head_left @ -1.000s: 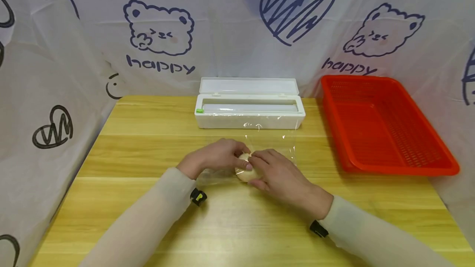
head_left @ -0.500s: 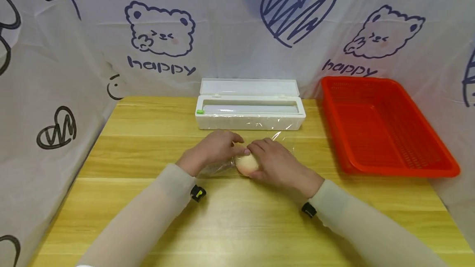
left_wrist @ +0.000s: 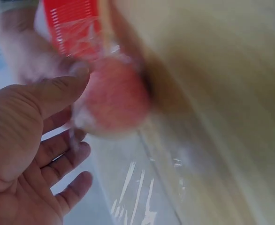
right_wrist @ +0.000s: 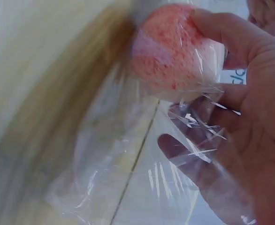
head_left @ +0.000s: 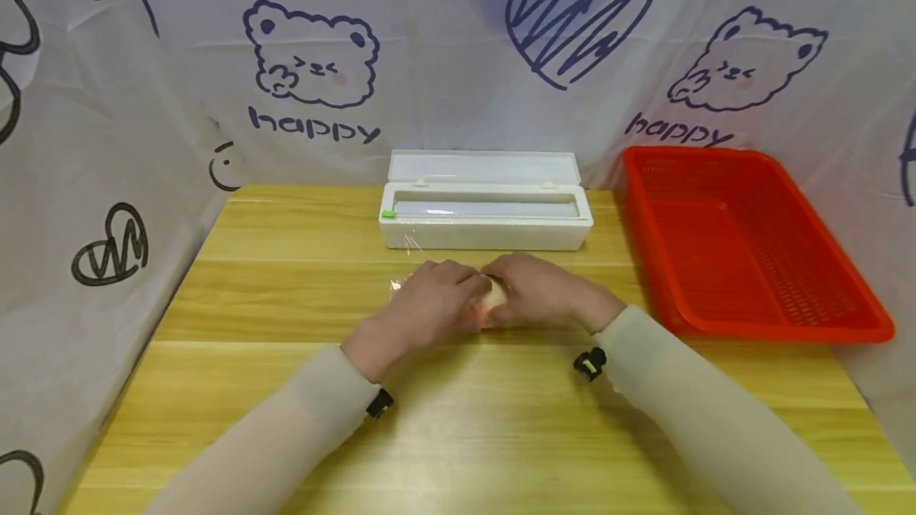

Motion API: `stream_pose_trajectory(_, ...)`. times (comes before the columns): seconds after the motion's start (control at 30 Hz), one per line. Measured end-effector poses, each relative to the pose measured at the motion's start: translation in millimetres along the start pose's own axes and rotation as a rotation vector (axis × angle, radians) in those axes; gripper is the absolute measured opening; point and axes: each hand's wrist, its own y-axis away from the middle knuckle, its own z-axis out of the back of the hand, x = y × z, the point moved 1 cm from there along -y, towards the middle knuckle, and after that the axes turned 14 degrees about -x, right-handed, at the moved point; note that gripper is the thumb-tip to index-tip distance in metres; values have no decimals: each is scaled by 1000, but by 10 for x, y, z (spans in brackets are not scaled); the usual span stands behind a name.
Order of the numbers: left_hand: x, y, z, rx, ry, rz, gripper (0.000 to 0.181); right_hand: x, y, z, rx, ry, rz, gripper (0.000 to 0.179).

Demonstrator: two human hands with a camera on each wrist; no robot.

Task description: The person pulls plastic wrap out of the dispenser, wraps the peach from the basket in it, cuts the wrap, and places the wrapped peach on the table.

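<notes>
A round peach (head_left: 494,292), pale on one side and speckled pink-red on the other, sits between both hands at the middle of the table, largely covered by fingers in the head view. Clear plastic film (right_wrist: 109,159) lies over the peach and hangs down from it in the right wrist view. My left hand (head_left: 429,300) holds the peach from the left, its thumb at the fruit's edge in the left wrist view. From the other side my right hand (head_left: 544,288) grips it, thumb pressed on the pink skin, fingers behind in the film.
Behind the hands stands a white cling film box (head_left: 487,235) with its lid raised and a roll inside. A red plastic basket (head_left: 780,331) is at the right of the wooden table (head_left: 458,435). Patterned white cloth (head_left: 444,46) hangs around the back and left.
The peach has turned from pale side up to show its pink side. My left hand has closed in over it, and the film has shifted off the box's front toward the left.
</notes>
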Motion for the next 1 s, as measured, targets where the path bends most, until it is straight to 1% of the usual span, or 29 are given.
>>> stream_pose_trajectory(0.1,4,1,-99,-62,-29,-35,49,-48,-53,28,50,-34,-4,53)
stream_pose_trajectory(0.17,21,-21,-148,-96,-32,-42,48,-79,-74,42,79,-54,-25,54)
stream_pose_trajectory(0.23,47,-56,-176,-107,-22,-37,51,-113,-90,50,100,-81,-54,53)
stream_pose_trajectory(0.27,63,-77,-182,-100,-14,-33,53,-129,-93,54,107,-92,-70,52)
stream_pose_trajectory(0.3,80,-99,-180,-86,2,-22,56,-143,-93,58,111,-99,-82,53)
stream_pose_trajectory(0.4,146,-189,-148,3,83,44,66,-179,-78,74,82,-119,-110,57)
stream_pose_trajectory(0.5,241,-310,-109,135,175,152,65,-182,-40,113,-6,-106,-129,60)
stream_pose_trajectory(0.57,314,-386,-94,201,234,227,60,-163,-11,138,-80,-71,-117,59)
stream_pose_trajectory(0.63,394,-445,-86,259,294,295,55,-127,3,132,-137,-20,-94,57)
stream_pose_trajectory(0.7,469,-482,-81,284,362,345,51,-95,6,97,-172,47,-51,57)
stream_pose_trajectory(0.77,535,-514,-81,303,408,373,48,-88,-10,43,-190,109,-18,61)
stream_pose_trajectory(0.87,608,-551,-93,316,455,386,45,-109,-62,-8,-210,161,14,61)
stream_pose_trajectory(0.93,633,-566,-106,309,468,385,42,-137,-106,-9,-223,162,17,54)
stream_pose_trajectory(1.0,635,-572,-119,291,460,379,40,-160,-147,14,-223,150,15,43)
